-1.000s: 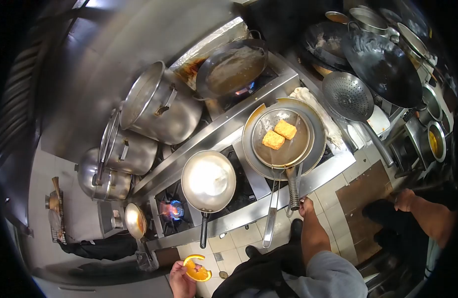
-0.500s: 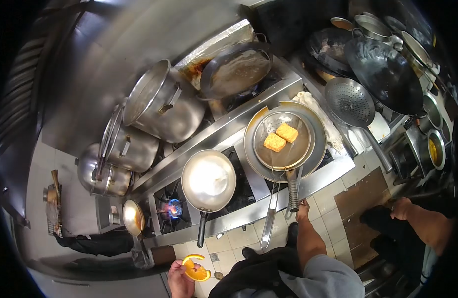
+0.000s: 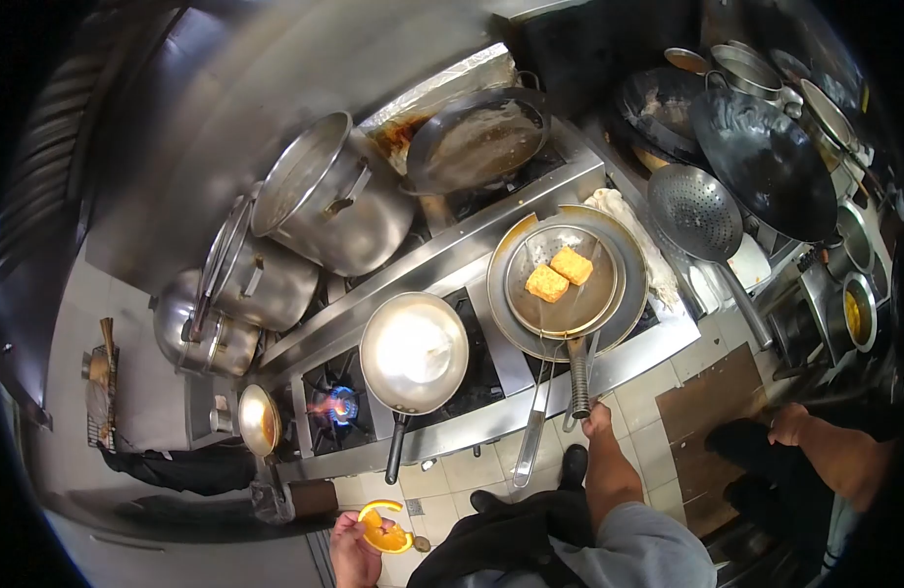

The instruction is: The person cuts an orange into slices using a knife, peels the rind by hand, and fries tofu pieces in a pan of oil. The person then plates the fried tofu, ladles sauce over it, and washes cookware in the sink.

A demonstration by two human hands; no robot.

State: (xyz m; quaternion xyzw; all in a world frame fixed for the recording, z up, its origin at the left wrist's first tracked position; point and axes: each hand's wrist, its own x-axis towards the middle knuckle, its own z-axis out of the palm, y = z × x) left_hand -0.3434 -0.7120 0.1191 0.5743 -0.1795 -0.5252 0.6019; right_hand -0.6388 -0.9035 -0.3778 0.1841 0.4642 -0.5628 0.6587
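Observation:
At the bottom of the head view, my left hand (image 3: 352, 551) pinches a cut orange slice (image 3: 385, 529), its rind partly opened out. My right hand (image 3: 597, 421) is at the stove's front edge, just beside the handle end of a frying pan (image 3: 581, 377). Its fingers are curled and partly hidden, so what they grip does not show. Two golden fried blocks (image 3: 560, 274) lie in a round strainer (image 3: 594, 318) over a wide pan (image 3: 638, 284). Left of these, a bare light-metal frying pan (image 3: 414, 353) sits on the stove, its black handle pointing towards me.
A gas burner (image 3: 342, 405) burns with a blue flame. Tall stockpots (image 3: 349, 220) stand behind it, and a small pan (image 3: 259, 421) is at the stove's left end. A perforated ladle (image 3: 694, 211) and dark woks (image 3: 766, 157) are at right. Another person's hand (image 3: 789, 423) is at far right.
The view has shifted slightly. My left hand still holds the orange slice, and my right hand stays at the stove's edge. The burner flame has changed shape.

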